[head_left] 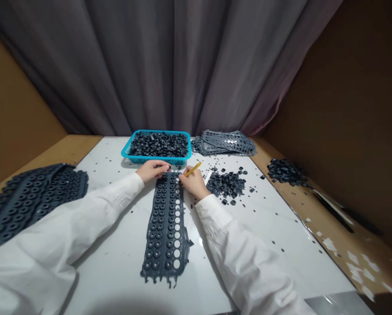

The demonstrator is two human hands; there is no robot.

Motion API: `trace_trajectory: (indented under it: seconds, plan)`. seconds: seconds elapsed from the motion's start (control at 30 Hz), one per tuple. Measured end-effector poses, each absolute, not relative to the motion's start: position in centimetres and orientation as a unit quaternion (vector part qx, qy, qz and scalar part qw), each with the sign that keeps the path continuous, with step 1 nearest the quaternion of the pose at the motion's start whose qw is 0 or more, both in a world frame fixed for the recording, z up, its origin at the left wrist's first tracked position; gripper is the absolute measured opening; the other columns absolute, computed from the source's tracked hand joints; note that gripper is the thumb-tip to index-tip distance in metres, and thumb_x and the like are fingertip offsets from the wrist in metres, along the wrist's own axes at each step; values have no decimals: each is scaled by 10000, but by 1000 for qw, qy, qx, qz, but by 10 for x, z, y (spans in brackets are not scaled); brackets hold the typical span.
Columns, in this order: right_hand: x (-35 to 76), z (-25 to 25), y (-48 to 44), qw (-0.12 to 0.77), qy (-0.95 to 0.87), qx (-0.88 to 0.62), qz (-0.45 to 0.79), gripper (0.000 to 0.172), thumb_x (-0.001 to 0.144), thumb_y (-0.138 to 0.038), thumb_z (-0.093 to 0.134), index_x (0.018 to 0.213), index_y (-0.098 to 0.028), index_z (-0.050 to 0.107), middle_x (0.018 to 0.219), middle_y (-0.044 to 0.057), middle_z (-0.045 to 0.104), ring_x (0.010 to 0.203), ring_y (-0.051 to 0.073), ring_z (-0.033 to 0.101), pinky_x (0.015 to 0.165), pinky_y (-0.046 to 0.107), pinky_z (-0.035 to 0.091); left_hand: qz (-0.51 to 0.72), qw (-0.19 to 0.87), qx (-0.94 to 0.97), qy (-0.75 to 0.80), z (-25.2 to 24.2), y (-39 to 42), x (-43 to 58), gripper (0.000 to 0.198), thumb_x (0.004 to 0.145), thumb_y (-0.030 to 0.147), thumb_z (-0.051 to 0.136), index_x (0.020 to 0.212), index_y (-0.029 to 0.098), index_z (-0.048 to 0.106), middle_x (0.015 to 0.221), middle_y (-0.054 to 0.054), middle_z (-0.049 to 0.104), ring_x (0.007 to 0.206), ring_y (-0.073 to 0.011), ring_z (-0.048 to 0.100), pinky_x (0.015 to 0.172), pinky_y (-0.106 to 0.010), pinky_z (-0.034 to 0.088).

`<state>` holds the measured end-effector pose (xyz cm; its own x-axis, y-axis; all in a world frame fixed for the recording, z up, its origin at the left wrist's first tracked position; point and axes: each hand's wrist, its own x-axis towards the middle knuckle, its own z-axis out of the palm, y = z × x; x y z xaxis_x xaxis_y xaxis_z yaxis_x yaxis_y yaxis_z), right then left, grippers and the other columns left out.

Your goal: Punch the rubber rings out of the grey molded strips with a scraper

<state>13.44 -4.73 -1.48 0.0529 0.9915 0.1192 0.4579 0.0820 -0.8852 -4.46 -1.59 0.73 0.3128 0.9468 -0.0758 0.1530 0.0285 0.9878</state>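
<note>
A dark grey rubber sheet (164, 227) of moulded rings lies lengthwise on the white table (264, 227) in front of me. Its right column has several empty round holes. My left hand (153, 169) presses down on the sheet's far end, fingers curled over its edge. My right hand (192, 183) is closed round a yellow pencil-like tool (193, 169), its tip at the far right corner of the sheet. Both arms wear white sleeves.
A blue basket (126, 151) full of dark rings stands at the far edge. Spent punched sheets (227, 142) lie to its right. Loose rings form a pile (227, 183) beside my right hand and another pile (284, 170) further right. A stack of unpunched sheets (32, 197) lies at left.
</note>
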Motion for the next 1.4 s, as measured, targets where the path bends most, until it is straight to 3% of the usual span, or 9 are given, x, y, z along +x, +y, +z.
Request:
trace_trajectory:
  seconds: [0.13, 0.27, 0.37, 0.47, 0.7, 1.1, 1.2, 1.3, 1.4]
  plan:
    - [146, 14, -51, 492, -583, -525, 376, 64, 722, -235, 528, 698, -194, 484, 574, -30, 600, 504, 121, 572, 508, 225, 444, 415, 719, 414, 373, 14, -46, -36, 250, 663, 240, 749, 822, 73, 651, 704, -58, 606, 441, -12, 330, 351, -119, 235]
    - [158, 55, -65, 552, -608, -403, 405, 262, 863, -422, 437, 989, -204, 511, 850, 46, 684, 716, 151, 657, 630, 274, 507, 421, 801, 306, 295, 35, -75, -29, 135, 759, 171, 672, 836, 66, 639, 712, -46, 566, 446, -1, 366, 346, -80, 279]
    - [157, 76, -80, 531, -663, -354, 392, 243, 877, -431, 444, 857, -196, 504, 925, 81, 685, 861, 176, 651, 736, 312, 499, 418, 829, 252, 275, 50, -90, -23, 142, 847, 192, 571, 820, 63, 625, 700, -42, 544, 430, -2, 379, 336, -81, 298]
    - [151, 86, -93, 500, -710, -312, 385, 261, 767, -333, 632, 753, -211, 401, 1009, 85, 673, 926, 189, 630, 811, 340, 472, 417, 839, 213, 277, 59, -100, -16, 257, 917, 246, 456, 801, 72, 606, 659, -25, 508, 405, -6, 371, 320, -89, 289]
    - [141, 89, -102, 487, -732, -330, 343, 319, 678, -188, 644, 730, -228, 331, 913, 57, 693, 798, 184, 637, 739, 333, 467, 438, 829, 185, 293, 62, -107, -7, 345, 926, 356, 426, 732, 104, 562, 575, 32, 399, 365, -6, 319, 295, -104, 234]
    - [144, 78, -88, 519, -669, -348, 402, 359, 676, -256, 678, 716, -225, 322, 773, 40, 688, 720, 190, 664, 702, 335, 489, 412, 831, 207, 313, 59, -103, -1, 390, 930, 391, 375, 693, 122, 529, 573, 16, 406, 388, -27, 327, 323, -117, 230]
    - [150, 78, -84, 522, -677, -355, 379, 374, 674, -282, 687, 715, -225, 320, 760, 42, 688, 751, 191, 663, 724, 335, 479, 431, 766, 316, 357, 47, -79, -6, 342, 905, 361, 393, 740, 121, 570, 597, -9, 454, 425, -53, 373, 362, -147, 295]
    - [170, 80, -75, 494, -710, -381, 327, 338, 671, -264, 669, 713, -223, 336, 767, 40, 686, 740, 188, 656, 701, 323, 474, 500, 484, 531, 483, 42, -30, -18, 273, 835, 242, 364, 793, 118, 604, 626, -41, 518, 487, -101, 460, 448, -215, 405]
    - [211, 75, -63, 432, -717, -498, 227, 297, 615, -214, 652, 664, -223, 359, 704, 34, 669, 652, 193, 632, 615, 298, 452, 520, 366, 566, 524, 48, 27, -32, 229, 716, 156, 405, 844, 138, 593, 719, -52, 570, 622, -140, 541, 587, -270, 467]
